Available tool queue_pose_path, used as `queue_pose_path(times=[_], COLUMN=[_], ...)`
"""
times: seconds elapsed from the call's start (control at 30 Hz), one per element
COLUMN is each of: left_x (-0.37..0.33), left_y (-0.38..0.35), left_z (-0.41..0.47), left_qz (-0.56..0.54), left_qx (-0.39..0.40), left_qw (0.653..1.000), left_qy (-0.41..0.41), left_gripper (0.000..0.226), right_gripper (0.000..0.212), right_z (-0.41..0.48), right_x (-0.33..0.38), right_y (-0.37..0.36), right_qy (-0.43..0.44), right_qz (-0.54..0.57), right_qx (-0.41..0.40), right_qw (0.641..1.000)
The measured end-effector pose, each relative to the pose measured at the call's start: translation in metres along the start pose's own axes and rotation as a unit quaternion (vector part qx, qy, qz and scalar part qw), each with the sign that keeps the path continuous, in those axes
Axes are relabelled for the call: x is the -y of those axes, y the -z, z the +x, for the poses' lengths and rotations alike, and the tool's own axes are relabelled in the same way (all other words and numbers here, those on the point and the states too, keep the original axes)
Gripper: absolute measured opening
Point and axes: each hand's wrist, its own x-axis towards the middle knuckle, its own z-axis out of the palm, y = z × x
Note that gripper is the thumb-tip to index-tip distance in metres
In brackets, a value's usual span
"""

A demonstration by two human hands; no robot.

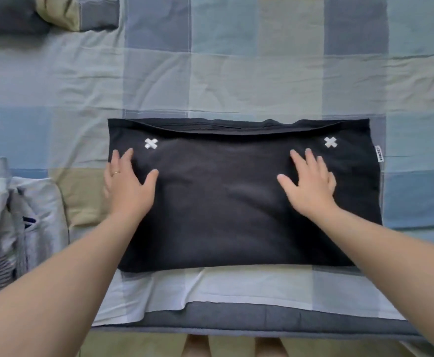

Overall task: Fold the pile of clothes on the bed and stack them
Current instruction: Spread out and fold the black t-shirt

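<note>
Black garment [236, 202] lies folded into a wide rectangle on the checked bedsheet [236, 73], near the bed's front edge and straight before the person. To its left, a little apart, sits a rumpled pile of clothes [17, 222] in white and grey. A pillow [56, 11] in the same checks lies at the far left corner, well apart.

Only the two hands lie on the garment. The left hand [127, 186] rests flat at the garment's left edge, fingers straight and spread, gripping nothing. The right hand [310, 188] rests the same way on the right part, palm down. One ring [115, 173] shows on the left hand.

The garment bears two white marks, the left cross [151, 143] just beyond the left fingertips and the right cross [330, 142] beyond the right ones. One small white label [379, 153] sticks out of its right edge. The cloth is matte and nearly smooth, with a folded layer's edge running along the far side.
</note>
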Motion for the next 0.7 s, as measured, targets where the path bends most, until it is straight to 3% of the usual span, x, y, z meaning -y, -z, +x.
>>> queue_pose_path(times=[0.1,0.27,0.37,0.53,0.63,0.7], left_x=[0.018,0.033,0.042,0.048,0.051,0.054], left_y=[-0.014,-0.037,-0.050,-0.053,-0.046,-0.041], left_z=[-0.009,-0.003,-0.001,0.003,0.002,0.002], left_qz=[-0.003,0.030,0.037,0.024,0.006,0.010], left_qx=[-0.006,-0.028,-0.051,-0.064,-0.068,-0.079], left_qw=[0.997,0.998,0.997,0.997,0.997,0.997], left_qy=[0.083,0.056,0.035,0.024,0.019,0.011], left_gripper=[0.084,0.084,0.084,0.089,0.096,0.097], right_gripper=[0.066,0.063,0.065,0.071,0.069,0.066], right_z=[-0.006,0.029,0.066,0.093,0.069,0.055], right_x=[0.031,0.102,0.127,0.152,0.186,0.204], right_y=[-0.041,-0.075,-0.076,-0.064,-0.073,-0.086], right_qy=[0.165,0.329,0.325,0.167,0.299,0.393], right_qz=[-0.170,-0.209,-0.229,-0.167,-0.173,-0.186], right_qx=[0.039,0.033,0.017,-0.032,-0.062,-0.015], right_qw=[0.971,0.920,0.917,0.971,0.937,0.900])
